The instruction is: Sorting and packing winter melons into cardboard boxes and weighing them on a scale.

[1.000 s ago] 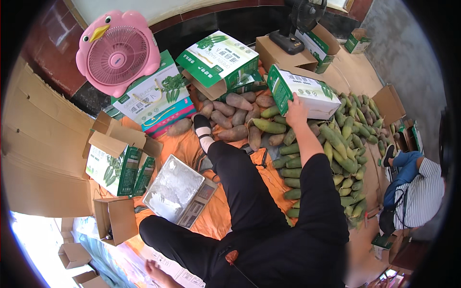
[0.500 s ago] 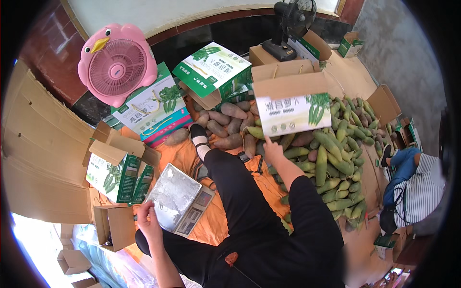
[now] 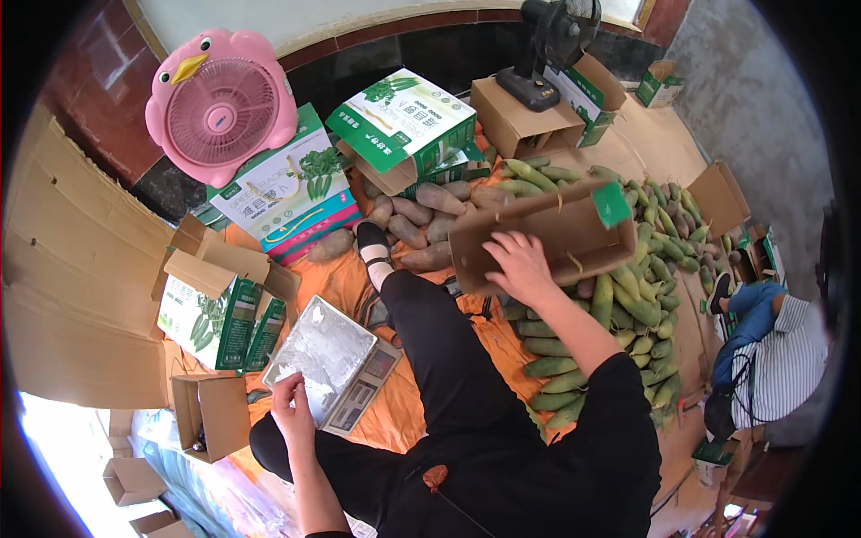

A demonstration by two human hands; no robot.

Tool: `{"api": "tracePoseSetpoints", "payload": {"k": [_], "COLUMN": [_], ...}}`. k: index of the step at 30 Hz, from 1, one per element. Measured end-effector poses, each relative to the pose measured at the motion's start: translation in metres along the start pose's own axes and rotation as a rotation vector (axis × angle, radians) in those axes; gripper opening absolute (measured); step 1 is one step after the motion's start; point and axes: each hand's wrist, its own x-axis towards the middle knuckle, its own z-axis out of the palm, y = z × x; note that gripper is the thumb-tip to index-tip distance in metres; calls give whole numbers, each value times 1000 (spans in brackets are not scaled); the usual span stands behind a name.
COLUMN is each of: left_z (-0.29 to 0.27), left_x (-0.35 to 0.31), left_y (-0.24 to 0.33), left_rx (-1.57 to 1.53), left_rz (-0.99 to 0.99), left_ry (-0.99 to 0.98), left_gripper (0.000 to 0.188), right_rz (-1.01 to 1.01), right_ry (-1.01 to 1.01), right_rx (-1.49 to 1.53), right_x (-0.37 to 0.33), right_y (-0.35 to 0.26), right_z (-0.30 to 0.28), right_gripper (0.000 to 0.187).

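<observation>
An open-topped cardboard box [image 3: 574,235] lies on the heap of long green radishes [image 3: 560,368], its brown inside turned toward me. My right hand [image 3: 520,264] is at its near side, fingers stretched out and apart in front of the inside; whether the palm touches the cardboard is unclear. A silver-topped weighing scale [image 3: 323,350] stands on the orange sheet [image 3: 395,421] to the left of my legs. Beside its left edge is my left hand [image 3: 291,408], fingers pinched together; anything held between them is too small to make out.
Brownish, soil-covered roots [image 3: 430,202] lie beyond my foot. Printed cartons [image 3: 404,125] stand behind them, with a pink bird-shaped fan [image 3: 220,117] and a black fan [image 3: 534,81] nearby. More open cartons [image 3: 211,327] sit at left. A person in a striped top [image 3: 776,359] is at right.
The box has tipped down onto the radishes, so its inside now faces me instead of its printed side. My right hand has moved from its lower edge to in front of the opening.
</observation>
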Motion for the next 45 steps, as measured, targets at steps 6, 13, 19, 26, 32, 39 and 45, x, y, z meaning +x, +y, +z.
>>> {"api": "tracePoseSetpoints", "payload": {"k": [6,13,19,26,32,39,45], "left_z": [3,1,0,-9,-17,-29,-38], "left_x": [0,-3,-4,-6,-9,-18,-25], "left_y": [3,-1,11,23,25,24,19], "left_rx": [-1,4,4,11,16,15,50], "left_rz": [-15,-24,-6,2,25,27,12], "left_ry": [-12,-4,-24,-11,-40,-14,21], "left_gripper": [16,16,13,15,14,14,14], "right_rz": [263,226,331,285,227,133,-119], "right_ry": [-419,-685,-618,-339,-234,-41,136], "right_rx": [-17,33,-192,-385,-606,-501,-200], "right_x": [-121,-152,-178,-115,-54,19,78], "right_y": [67,23,29,29,41,12,-87], "right_z": [42,24,57,17,-12,-40,-58], "right_gripper": [80,76,48,16,9,18,16]}}
